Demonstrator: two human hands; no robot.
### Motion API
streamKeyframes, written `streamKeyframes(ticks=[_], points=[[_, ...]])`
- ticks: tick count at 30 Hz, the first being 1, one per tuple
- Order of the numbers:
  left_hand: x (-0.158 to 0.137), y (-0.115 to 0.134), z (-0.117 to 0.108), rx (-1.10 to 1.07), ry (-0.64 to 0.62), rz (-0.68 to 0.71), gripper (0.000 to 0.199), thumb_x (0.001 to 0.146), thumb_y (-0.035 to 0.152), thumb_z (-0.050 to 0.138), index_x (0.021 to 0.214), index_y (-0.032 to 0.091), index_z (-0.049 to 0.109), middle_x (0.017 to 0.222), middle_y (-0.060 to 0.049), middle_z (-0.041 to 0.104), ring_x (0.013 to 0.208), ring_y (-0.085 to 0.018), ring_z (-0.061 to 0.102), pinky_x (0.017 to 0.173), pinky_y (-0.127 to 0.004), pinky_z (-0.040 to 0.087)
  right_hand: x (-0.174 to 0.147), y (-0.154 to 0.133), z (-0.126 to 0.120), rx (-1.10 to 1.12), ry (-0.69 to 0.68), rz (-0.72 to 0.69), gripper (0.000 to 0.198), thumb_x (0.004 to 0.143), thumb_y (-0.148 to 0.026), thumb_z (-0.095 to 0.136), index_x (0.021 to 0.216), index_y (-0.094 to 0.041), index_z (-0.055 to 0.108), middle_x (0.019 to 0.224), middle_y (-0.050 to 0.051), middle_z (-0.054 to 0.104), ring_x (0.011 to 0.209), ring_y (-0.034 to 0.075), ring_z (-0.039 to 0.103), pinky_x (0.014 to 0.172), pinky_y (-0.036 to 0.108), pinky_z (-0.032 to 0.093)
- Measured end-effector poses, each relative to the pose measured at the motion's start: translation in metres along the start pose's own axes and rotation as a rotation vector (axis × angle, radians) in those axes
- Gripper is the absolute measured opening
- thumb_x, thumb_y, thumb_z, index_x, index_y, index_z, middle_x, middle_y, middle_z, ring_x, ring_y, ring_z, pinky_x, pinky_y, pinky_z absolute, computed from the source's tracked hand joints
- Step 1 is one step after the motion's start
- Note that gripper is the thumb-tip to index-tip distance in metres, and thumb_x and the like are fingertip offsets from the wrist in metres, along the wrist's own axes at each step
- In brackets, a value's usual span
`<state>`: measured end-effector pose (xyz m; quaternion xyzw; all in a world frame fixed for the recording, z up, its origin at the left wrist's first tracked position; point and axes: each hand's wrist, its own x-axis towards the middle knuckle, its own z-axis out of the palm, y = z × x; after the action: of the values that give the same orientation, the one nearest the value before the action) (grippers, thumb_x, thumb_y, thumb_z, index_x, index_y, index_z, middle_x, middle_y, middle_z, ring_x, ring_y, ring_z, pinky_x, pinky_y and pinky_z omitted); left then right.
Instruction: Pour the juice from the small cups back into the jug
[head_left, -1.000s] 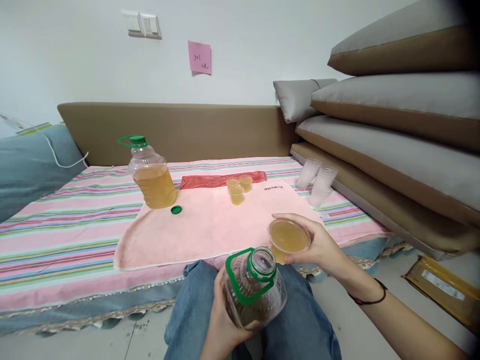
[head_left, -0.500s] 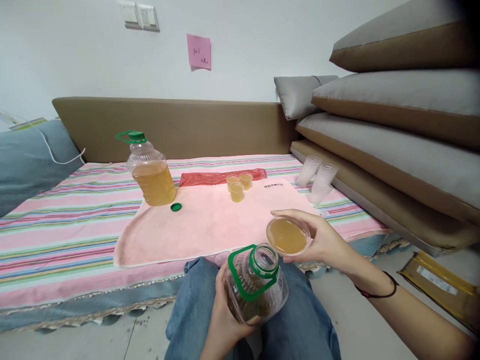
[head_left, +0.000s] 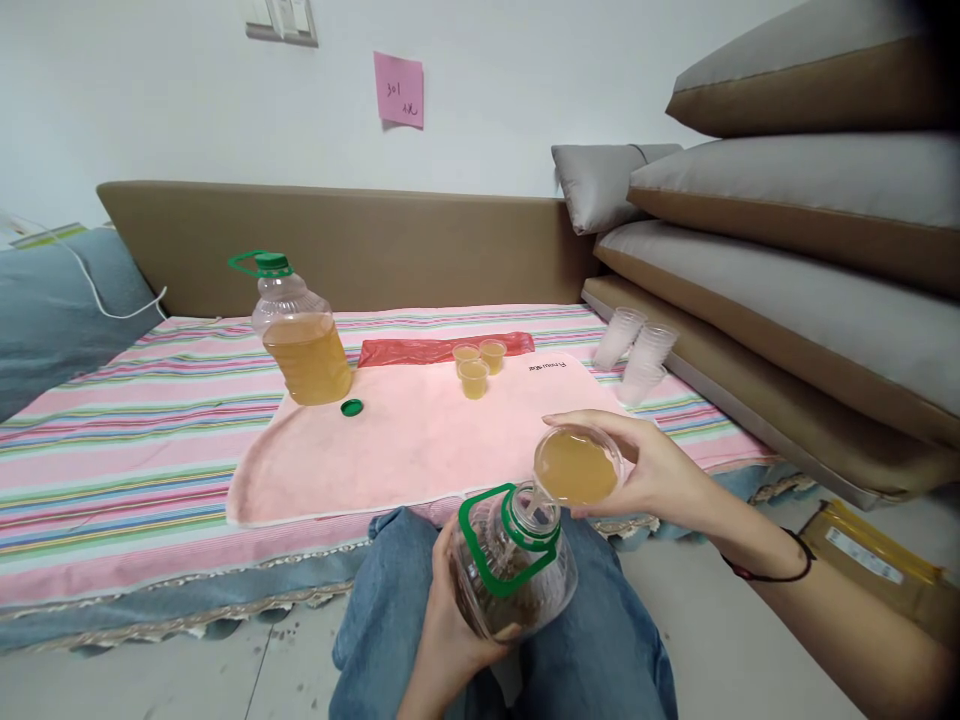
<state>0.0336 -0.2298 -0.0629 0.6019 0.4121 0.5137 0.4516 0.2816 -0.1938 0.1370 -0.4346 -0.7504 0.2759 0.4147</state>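
Observation:
My left hand (head_left: 457,610) is wrapped round a clear plastic jug (head_left: 536,590) with a green ring handle, held uncapped above my knees. In my right hand (head_left: 652,465) is a clear plastic cup (head_left: 576,466) of yellowish liquid, tilted towards the jug's mouth. The cup's rim meets or nearly meets that mouth, and liquid appears to run into it. A green cap (head_left: 352,408) lies on the pink towel (head_left: 375,450). Farther back stand three small cups (head_left: 474,379) of the same liquid.
A large capped jug (head_left: 307,360), partly full of yellow liquid, stands at the left. Stacked plastic cups (head_left: 619,338) lie at the right, beside piled cushions (head_left: 787,270). A red plastic bag (head_left: 405,352) stretches behind the small cups. A yellow-wrapped package (head_left: 862,560) rests on the floor.
The cup in my right hand has tipped further towards the jug's mouth, and a stream now shows in the jug's neck. The view has shifted slightly.

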Motion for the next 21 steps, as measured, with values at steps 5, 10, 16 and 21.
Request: streamKeyframes(ticks=[5, 10, 16, 21], points=[[0.000, 0.004, -0.001, 0.000, -0.017, 0.005, 0.112, 0.058, 0.035, 0.088, 0.151, 0.022, 0.026, 0.142, -0.017, 0.052, 0.131, -0.037, 0.056, 0.113, -0.053, 0.044, 0.003, -0.003, -0.005, -0.070, -0.014, -0.007, 0.068, 0.062, -0.041, 0.094, 0.124, -0.024, 0.071, 0.125, 0.008, 0.068, 0.119, 0.032, 0.063, 0.105, 0.043, 0.050], [0.003, 0.014, -0.002, -0.001, -0.047, -0.009, 0.110, 0.060, 0.035, 0.086, 0.150, 0.021, 0.024, 0.142, -0.018, 0.052, 0.132, -0.037, 0.056, 0.112, -0.055, 0.045, 0.005, -0.008, -0.010, -0.112, -0.034, 0.002, 0.067, 0.064, -0.039, 0.092, 0.125, -0.023, 0.070, 0.125, 0.008, 0.068, 0.117, 0.032, 0.064, 0.110, 0.046, 0.047], [0.005, 0.018, -0.001, 0.004, -0.028, 0.009, 0.110, 0.058, 0.034, 0.087, 0.149, 0.020, 0.027, 0.142, -0.019, 0.053, 0.132, -0.039, 0.055, 0.112, -0.058, 0.044, 0.008, -0.018, -0.013, -0.161, -0.083, -0.025, 0.062, 0.068, -0.028, 0.088, 0.126, -0.022, 0.068, 0.128, 0.006, 0.067, 0.120, 0.028, 0.062, 0.109, 0.038, 0.047], [0.005, 0.017, 0.001, -0.053, -0.017, 0.000, 0.112, 0.056, 0.031, 0.089, 0.150, 0.020, 0.030, 0.142, -0.018, 0.054, 0.131, -0.040, 0.056, 0.112, -0.056, 0.045, 0.009, -0.019, -0.016, -0.201, -0.094, -0.083, 0.059, 0.070, -0.028, 0.087, 0.126, -0.024, 0.067, 0.128, 0.003, 0.068, 0.119, 0.025, 0.063, 0.104, 0.032, 0.048]])
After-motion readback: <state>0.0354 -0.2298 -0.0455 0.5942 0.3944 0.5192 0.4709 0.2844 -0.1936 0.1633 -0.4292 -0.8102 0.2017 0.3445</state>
